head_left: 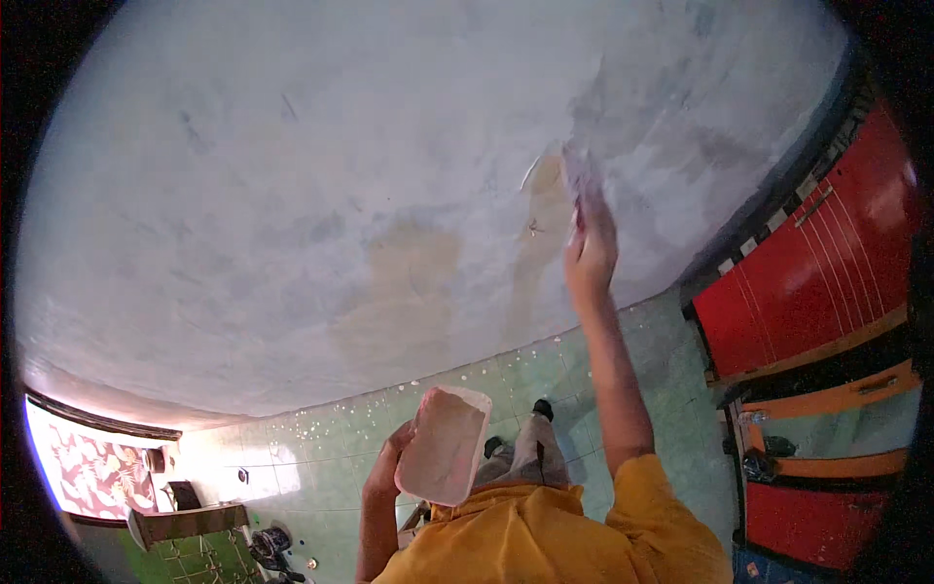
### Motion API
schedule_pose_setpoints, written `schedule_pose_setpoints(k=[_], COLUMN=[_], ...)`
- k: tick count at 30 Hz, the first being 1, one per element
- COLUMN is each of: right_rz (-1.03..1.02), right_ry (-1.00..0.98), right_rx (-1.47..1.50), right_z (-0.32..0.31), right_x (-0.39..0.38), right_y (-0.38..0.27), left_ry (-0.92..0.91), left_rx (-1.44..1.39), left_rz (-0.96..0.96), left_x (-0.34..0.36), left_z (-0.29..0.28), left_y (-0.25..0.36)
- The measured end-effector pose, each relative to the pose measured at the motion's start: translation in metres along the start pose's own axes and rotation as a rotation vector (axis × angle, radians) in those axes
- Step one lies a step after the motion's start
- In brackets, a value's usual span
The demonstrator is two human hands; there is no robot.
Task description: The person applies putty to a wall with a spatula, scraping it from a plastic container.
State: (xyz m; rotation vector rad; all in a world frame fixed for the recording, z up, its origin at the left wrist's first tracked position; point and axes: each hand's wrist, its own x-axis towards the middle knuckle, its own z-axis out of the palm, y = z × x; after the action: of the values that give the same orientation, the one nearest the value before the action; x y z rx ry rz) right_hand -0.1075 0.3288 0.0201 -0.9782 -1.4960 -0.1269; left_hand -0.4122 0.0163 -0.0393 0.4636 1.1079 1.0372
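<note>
My left hand (388, 459) grips the side of a shallow rectangular tub (477, 399), pale pinkish-white, held in front of my body. A smear of whitish paste (443, 448) coats its inside. High on the right, my right hand (593, 255) is closed round a flat scraper (582, 177), seen nearly edge-on and smeared by motion. The scraper meets a grey-white plastered wall (292, 175). Just left of it, a fresh curved ridge of wet paste (541, 171) stands out on the surface. Beige patches (413, 268) and darker grey marks show on the wall.
Green floor tiles (321, 457) carry white splatters along the wall's foot. Red cabinets (808, 263) stand at the right, with an orange-framed piece (827, 419) beside them. A wooden-edged piece of furniture (190, 526) and a patterned curtain (102, 475) are at the lower left.
</note>
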Motion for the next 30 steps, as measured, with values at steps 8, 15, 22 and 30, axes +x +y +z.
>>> schedule_pose_setpoints(k=[8,15,22,30], right_rz=[-0.160,-0.234,-0.289,-0.347], right_ry=[-0.304,-0.144,-0.253,-0.105], right_rx=[-0.115,-0.114,-0.252,-0.221], right_z=[0.024,-0.022,0.016,-0.033], right_x=[-0.066,0.042,-0.011,0.080], right_y=[0.010,-0.021,0.037,-0.022], left_ry=[-0.078,-0.061,-0.034,-0.038], left_rx=[0.045,0.040,0.096,0.011], left_rz=[0.026,0.057,0.001,0.009], left_x=[-0.005,-0.010,0.001,-0.008], left_z=[0.030,0.011,0.005,0.003], left_y=[0.019,0.005,-0.012,-0.009])
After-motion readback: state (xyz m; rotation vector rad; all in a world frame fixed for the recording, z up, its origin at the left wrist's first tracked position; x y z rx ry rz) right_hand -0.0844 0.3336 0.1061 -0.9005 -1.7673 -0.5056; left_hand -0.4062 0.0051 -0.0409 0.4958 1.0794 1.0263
